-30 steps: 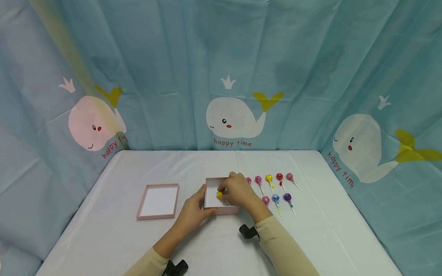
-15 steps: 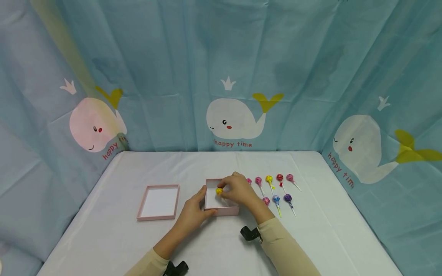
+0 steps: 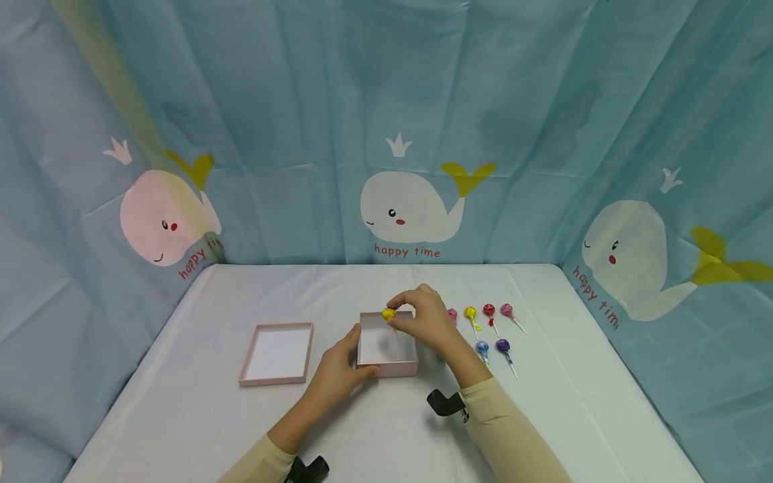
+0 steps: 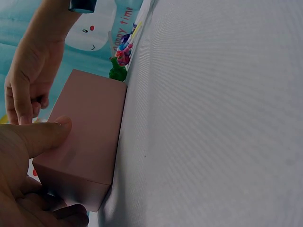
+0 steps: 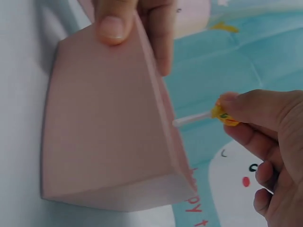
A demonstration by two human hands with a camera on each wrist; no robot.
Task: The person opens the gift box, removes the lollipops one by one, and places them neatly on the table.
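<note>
A pink open-topped box [image 3: 388, 369] with a white inside stands mid-table in the head view. At its near left corner my left hand [image 3: 335, 370] grips it, the thumb on the near wall and the fingers along the left side. My right hand [image 3: 426, 320] pinches a yellow lollipop [image 3: 389, 314] by its wrapped head between thumb and forefinger, above the box. In the right wrist view the white stick of the yellow lollipop [image 5: 220, 113] points toward the box rim. The other fingers of that hand are curled and touch nothing.
The shallow pink lid [image 3: 276, 383] lies to the left, white inside up. Right of the box lie several lollipops, among them a red one [image 3: 488, 309], a blue one [image 3: 482, 347] and a purple one [image 3: 503, 345]. A green one [image 4: 118, 70] sits close by the box.
My right hand has lifted the yellow lollipop from low inside the box to above it, moving up and slightly right. The left hand and the box have stayed where they were.
</note>
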